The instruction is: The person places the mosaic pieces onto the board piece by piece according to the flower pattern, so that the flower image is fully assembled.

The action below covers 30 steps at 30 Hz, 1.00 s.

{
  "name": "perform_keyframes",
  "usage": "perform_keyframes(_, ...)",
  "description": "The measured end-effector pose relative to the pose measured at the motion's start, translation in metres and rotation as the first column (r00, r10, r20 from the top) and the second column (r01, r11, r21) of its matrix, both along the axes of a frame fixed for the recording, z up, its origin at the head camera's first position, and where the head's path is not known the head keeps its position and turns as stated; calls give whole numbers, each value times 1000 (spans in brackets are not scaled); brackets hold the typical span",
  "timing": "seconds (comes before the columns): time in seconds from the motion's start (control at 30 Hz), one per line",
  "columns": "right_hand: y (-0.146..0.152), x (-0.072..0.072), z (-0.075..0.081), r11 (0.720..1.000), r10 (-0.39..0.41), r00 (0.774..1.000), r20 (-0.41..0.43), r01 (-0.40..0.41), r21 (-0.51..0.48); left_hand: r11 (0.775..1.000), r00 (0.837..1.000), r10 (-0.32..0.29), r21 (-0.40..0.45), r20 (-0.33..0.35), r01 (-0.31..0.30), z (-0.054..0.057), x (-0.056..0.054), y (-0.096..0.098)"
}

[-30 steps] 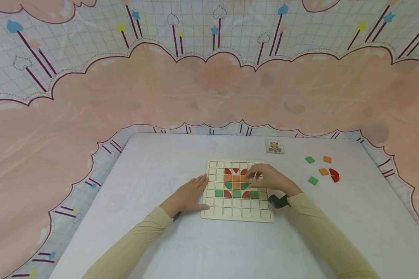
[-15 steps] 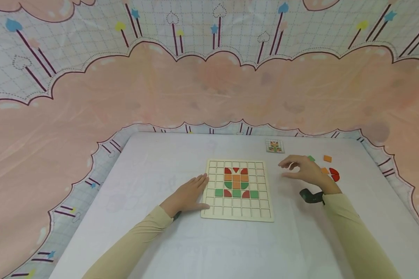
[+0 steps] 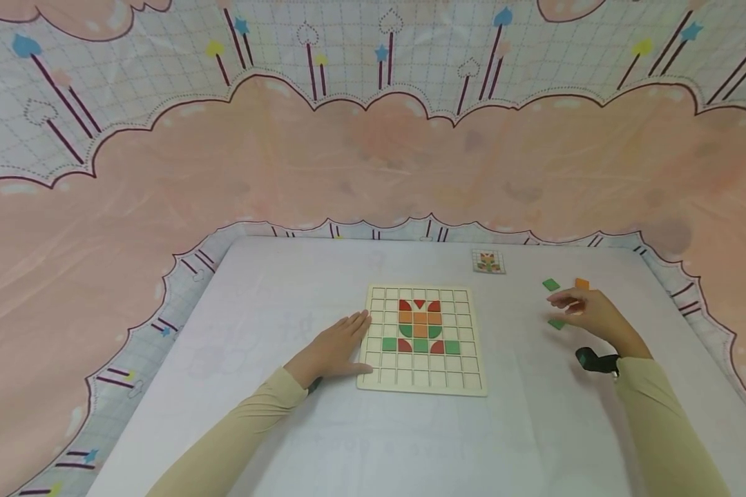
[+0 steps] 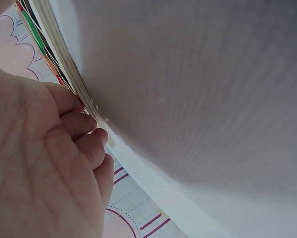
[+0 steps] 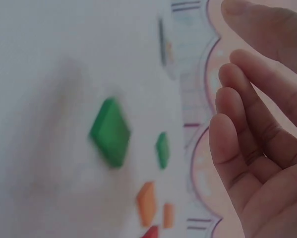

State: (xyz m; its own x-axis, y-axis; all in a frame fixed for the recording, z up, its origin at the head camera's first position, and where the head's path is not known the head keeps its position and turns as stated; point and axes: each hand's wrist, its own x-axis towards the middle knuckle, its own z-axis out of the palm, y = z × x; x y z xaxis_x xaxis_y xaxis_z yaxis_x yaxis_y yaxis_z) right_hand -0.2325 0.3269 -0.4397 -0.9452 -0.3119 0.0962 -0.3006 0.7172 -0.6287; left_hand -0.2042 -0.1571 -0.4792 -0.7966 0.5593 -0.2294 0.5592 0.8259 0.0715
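Observation:
A pale wooden grid board [image 3: 421, 373] lies on the white table, with red, orange and green pieces set in its squares in a tulip-like pattern. My left hand [image 3: 332, 348] rests flat along the board's left edge, fingertips and thumb touching it. In the left wrist view those fingers [image 4: 84, 121] lie against the board's side. My right hand [image 3: 590, 317] hovers over the loose pieces at the right, fingers loosely bent and holding nothing. Close by are a green square [image 5: 111, 134], a second green square [image 3: 551, 284] and an orange square [image 5: 147, 204]. The hand hides several pieces in the head view.
A small pattern card [image 3: 488, 261] showing a similar flower lies beyond the board, near the table's back edge. Another orange square [image 3: 581, 284] and the tip of a red piece [image 5: 151, 232] are by the right hand. A patterned cloth [image 3: 373, 166] rises behind the table.
My right hand has moved off the board, rightward across the table to the loose pieces. The left hand stays at the board's edge.

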Motion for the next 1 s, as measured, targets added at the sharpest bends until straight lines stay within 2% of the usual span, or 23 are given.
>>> perform_keyframes(0.13, 12, 1, -12, 999, -44, 995, 91, 44, -3, 1000, 1000, 9, 8, 10, -9, 0, 1, 0)
perform_keyframes(0.33, 20, -1, -23, 996, -89, 983, 162, 83, 44, 1000, 1000, 12, 9, 13, -12, 1, 2, 0)
perform_keyframes(0.6, 22, -6, -31, 985, -122, 973, 196, 95, 144, 1000, 1000, 9, 20, 12, -10, 2, 3, 0)
perform_keyframes(1.0, 17, -9, -29, 983, -99, 975, 201, 64, 175, 1000, 1000, 11, 7, 17, -12, 2, 2, 0)
